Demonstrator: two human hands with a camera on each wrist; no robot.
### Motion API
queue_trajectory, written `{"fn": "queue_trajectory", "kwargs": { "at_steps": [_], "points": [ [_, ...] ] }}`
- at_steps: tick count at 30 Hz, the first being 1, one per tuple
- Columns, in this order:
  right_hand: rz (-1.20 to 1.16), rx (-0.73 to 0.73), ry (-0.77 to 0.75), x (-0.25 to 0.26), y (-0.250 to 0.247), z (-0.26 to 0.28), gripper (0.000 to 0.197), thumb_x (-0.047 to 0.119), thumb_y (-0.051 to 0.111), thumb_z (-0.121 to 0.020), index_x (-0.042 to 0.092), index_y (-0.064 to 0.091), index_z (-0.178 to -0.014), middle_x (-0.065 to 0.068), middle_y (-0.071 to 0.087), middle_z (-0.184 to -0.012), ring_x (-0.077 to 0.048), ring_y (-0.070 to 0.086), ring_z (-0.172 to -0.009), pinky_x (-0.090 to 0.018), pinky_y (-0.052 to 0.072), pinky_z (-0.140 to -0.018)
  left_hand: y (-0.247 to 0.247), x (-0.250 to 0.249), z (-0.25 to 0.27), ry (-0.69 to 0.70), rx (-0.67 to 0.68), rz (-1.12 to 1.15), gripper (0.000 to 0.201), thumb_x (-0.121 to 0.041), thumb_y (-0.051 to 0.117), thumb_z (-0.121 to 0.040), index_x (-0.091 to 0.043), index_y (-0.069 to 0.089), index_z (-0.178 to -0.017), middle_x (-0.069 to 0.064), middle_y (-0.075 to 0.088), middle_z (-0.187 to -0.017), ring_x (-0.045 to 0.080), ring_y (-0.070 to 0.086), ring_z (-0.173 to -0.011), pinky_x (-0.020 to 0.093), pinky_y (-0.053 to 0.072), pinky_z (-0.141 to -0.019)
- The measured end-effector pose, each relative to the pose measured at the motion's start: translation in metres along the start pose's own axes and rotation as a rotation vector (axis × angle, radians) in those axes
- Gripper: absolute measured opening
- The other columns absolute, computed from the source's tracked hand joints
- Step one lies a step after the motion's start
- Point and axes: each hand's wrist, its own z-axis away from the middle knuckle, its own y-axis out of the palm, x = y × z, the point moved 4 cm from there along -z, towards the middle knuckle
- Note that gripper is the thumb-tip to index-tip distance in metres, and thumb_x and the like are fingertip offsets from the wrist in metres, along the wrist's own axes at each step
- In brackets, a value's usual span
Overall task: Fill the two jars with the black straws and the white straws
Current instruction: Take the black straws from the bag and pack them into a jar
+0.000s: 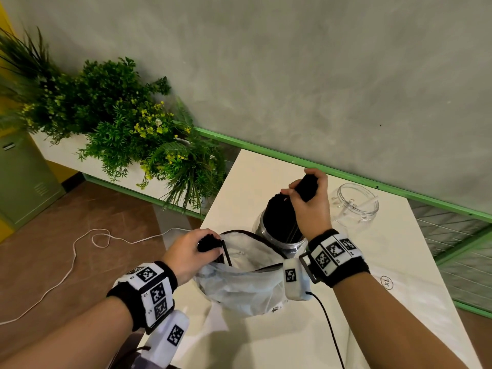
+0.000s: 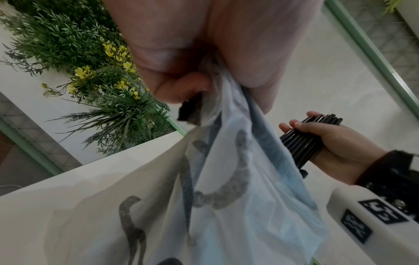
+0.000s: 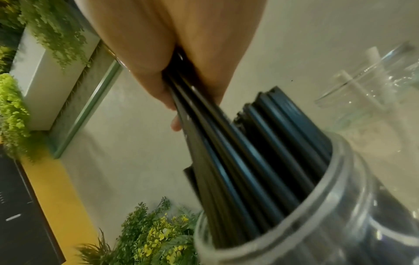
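My right hand (image 1: 308, 194) grips a bundle of black straws (image 1: 306, 189), its lower ends inside a clear jar (image 1: 279, 243) packed with black straws (image 3: 260, 161). The same bundle (image 2: 303, 141) shows in the left wrist view. My left hand (image 1: 197, 249) grips the rim of a white plastic bag (image 1: 245, 278) together with a second bundle of black straws (image 1: 210, 242) at the bag's mouth. A second clear jar (image 1: 355, 203) stands at the back right with a white straw (image 3: 367, 78) or two inside.
The white table (image 1: 359, 315) ends close to my left hand; beyond that edge is brown floor with a white cord (image 1: 87, 241). A planter of green plants (image 1: 119, 121) stands to the left. A black cable (image 1: 327, 323) runs across the table from my right wrist.
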Motion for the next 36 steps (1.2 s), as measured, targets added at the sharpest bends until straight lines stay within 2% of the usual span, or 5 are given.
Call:
{"fn": "queue_trajectory", "kwargs": {
  "at_steps": [7,18,24,30,36],
  "points": [
    [-0.129,0.292,0.109,0.004,-0.012,0.003,0.03,-0.011,0.053,-0.09,0.005,0.053,-0.115,-0.02,0.067,-0.103,-0.028,0.068,-0.093,-0.03,0.052,-0.088,0.002,-0.001,0.0,0.013,0.015,-0.001,0.017,-0.022,0.073,-0.08,-0.035,0.063,-0.083,-0.012,0.065,-0.09,-0.001,0.059,-0.084,0.023,0.049,-0.077],
    [0.276,0.339,-0.029,-0.009,-0.023,0.016,0.034,0.008,0.065,-0.088,0.022,0.049,-0.114,0.005,0.068,-0.091,-0.019,0.065,-0.085,-0.039,0.052,-0.088,0.004,-0.004,0.001,0.009,0.031,-0.013,0.017,-0.023,0.072,-0.081,-0.037,0.061,-0.082,-0.014,0.065,-0.086,-0.003,0.058,-0.083,0.026,0.048,-0.075],
    [0.462,0.212,-0.239,-0.008,-0.022,0.031,0.051,0.0,0.058,-0.089,0.023,0.043,-0.131,0.005,0.05,-0.125,-0.009,0.058,-0.102,-0.015,0.044,-0.092,0.005,-0.002,0.001,-0.007,0.038,0.004,0.011,-0.033,0.073,-0.077,-0.036,0.063,-0.081,-0.012,0.068,-0.084,0.002,0.061,-0.079,0.029,0.05,-0.075],
    [0.677,0.279,-0.339,-0.026,-0.014,0.043,0.043,-0.004,0.047,-0.093,0.007,0.051,-0.135,-0.007,0.05,-0.141,-0.024,0.042,-0.134,-0.025,0.026,-0.113,0.006,-0.002,0.003,-0.008,0.038,-0.006,0.015,-0.027,0.073,-0.08,-0.037,0.062,-0.08,-0.012,0.068,-0.084,0.002,0.062,-0.079,0.03,0.05,-0.075],
    [0.856,0.31,-0.423,-0.008,0.016,0.044,0.051,0.043,0.052,-0.092,0.022,0.044,-0.138,-0.002,0.047,-0.134,-0.02,0.039,-0.12,-0.034,0.035,-0.102,0.006,-0.004,0.005,0.002,0.049,-0.018,0.015,-0.028,0.073,-0.08,-0.037,0.061,-0.081,-0.012,0.066,-0.086,0.006,0.062,-0.083,0.031,0.05,-0.076]
  ]
}}
